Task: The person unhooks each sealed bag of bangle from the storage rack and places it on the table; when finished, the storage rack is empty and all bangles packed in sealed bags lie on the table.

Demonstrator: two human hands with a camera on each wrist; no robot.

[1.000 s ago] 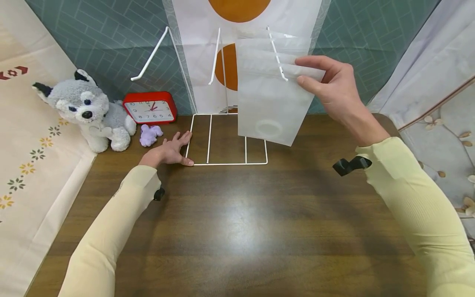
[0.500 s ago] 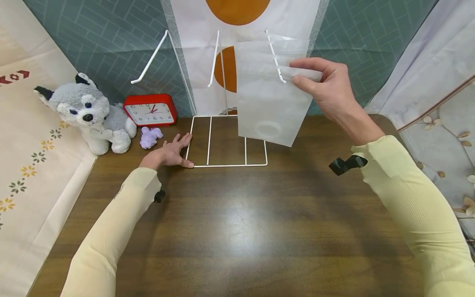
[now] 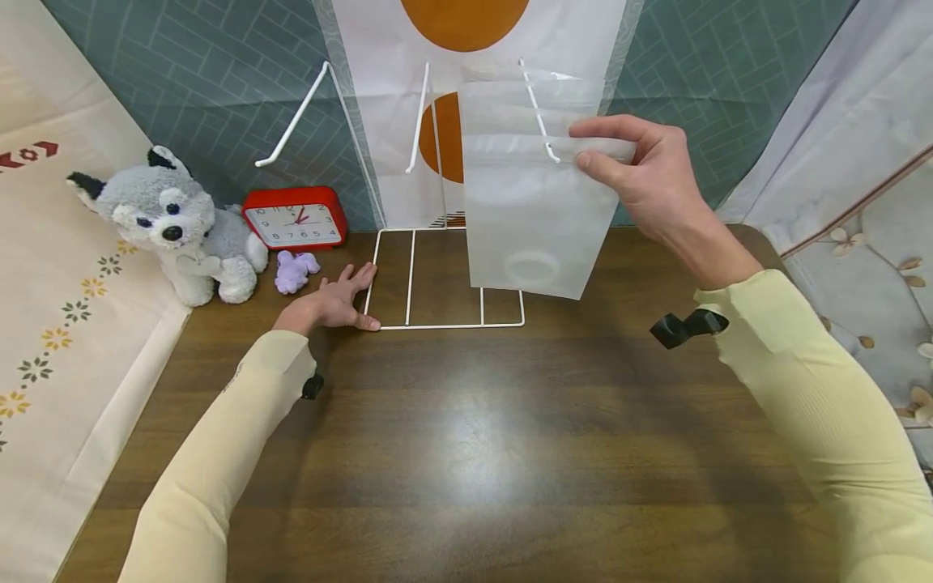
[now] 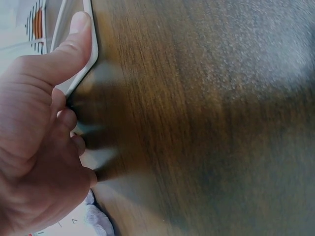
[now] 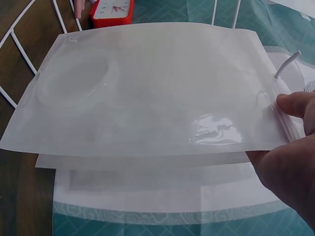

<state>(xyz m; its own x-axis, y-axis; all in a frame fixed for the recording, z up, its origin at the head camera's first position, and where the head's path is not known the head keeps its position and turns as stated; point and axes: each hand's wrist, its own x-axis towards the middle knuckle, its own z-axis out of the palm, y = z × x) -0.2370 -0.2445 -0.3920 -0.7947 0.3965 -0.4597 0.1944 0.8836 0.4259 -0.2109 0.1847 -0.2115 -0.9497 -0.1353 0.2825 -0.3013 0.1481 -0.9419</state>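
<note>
My right hand (image 3: 659, 174) pinches the top corner of a frosted, translucent plastic bag (image 3: 535, 219) between thumb and fingers, by the tip of the rack's right hook. A pale ring shows near the bag's lower end. In the right wrist view another bag (image 5: 147, 161) hangs behind this bag (image 5: 162, 93). The hook's tip (image 5: 288, 64) sticks out beside my thumb. My left hand (image 3: 335, 300) rests with spread fingers at the left end of the white wire rack's base (image 3: 452, 326). In the left wrist view the thumb (image 4: 74, 46) lies on the base wire.
Two bare hooks, the left hook (image 3: 291, 121) and the middle hook (image 3: 418, 121), jut forward from the rack. A red clock (image 3: 297, 219), a small purple toy (image 3: 294, 271) and a plush husky (image 3: 175, 227) stand left of my left hand. The brown table (image 3: 466, 453) extends in front.
The front bag's lower edge has dropped slightly, and its upper edge now stands apart from the bags behind. My right hand keeps its pinch; my left hand stays on the rack base.
</note>
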